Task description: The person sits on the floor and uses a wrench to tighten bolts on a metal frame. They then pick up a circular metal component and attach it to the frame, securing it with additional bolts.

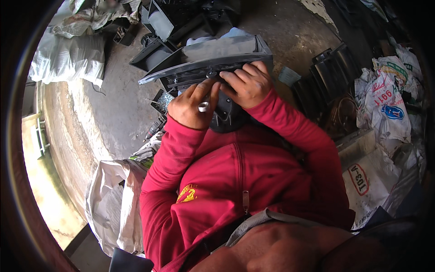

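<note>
A long black plastic housing (222, 51), open like a shallow tray on its far side, stands tilted in front of my body. Its near face carries ribs and a small round fitting. My left hand (191, 108), with a silver ring on one finger, is closed in a pinch against this near face; what its fingertips hold is hidden. My right hand (250, 85) is curled on the housing's right part, fingers bent against its near edge. The two hands almost touch at the fingertips. Under them sits a dark rounded part (226, 109), partly covered by my hands.
A small tray of shiny screws (164, 100) and a power screwdriver (155, 128) lie on the left. More black housings (163, 22) are piled beyond. Black curved parts (328, 75) and printed sacks (385, 97) stand right. A white sack (115, 204) is near left.
</note>
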Available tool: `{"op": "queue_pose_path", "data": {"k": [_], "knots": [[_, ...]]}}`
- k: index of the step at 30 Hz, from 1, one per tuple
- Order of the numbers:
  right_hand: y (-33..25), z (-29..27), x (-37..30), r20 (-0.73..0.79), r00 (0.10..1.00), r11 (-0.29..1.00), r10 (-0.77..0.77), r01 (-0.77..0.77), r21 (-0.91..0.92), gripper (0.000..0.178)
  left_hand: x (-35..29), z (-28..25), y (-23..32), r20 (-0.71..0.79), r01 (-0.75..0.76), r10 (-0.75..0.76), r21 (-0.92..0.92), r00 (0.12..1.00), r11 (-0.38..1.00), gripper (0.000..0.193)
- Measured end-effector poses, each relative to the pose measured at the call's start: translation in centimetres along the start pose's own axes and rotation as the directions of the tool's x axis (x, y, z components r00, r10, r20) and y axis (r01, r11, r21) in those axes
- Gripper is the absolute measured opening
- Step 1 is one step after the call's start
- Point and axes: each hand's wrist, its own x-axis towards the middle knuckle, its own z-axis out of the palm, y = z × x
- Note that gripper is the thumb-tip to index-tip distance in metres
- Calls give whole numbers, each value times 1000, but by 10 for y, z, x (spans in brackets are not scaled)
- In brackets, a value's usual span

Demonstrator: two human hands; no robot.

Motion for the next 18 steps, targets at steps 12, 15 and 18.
{"op": "queue_pose_path", "data": {"k": [12,15,18], "knots": [[-1,5,-1,-19,1000,1000,-9,8,-21,27,-30,2,-78,448,628,-536,-749,716,213,41],[0,5,-1,-30,999,999,-15,14,-30,28,-30,7,-82,426,599,-567,-786,705,155,43],[2,4,-2,-18,1000,1000,-7,7,-28,28,-30,0,-65,326,499,-536,-840,779,213,40]]}}
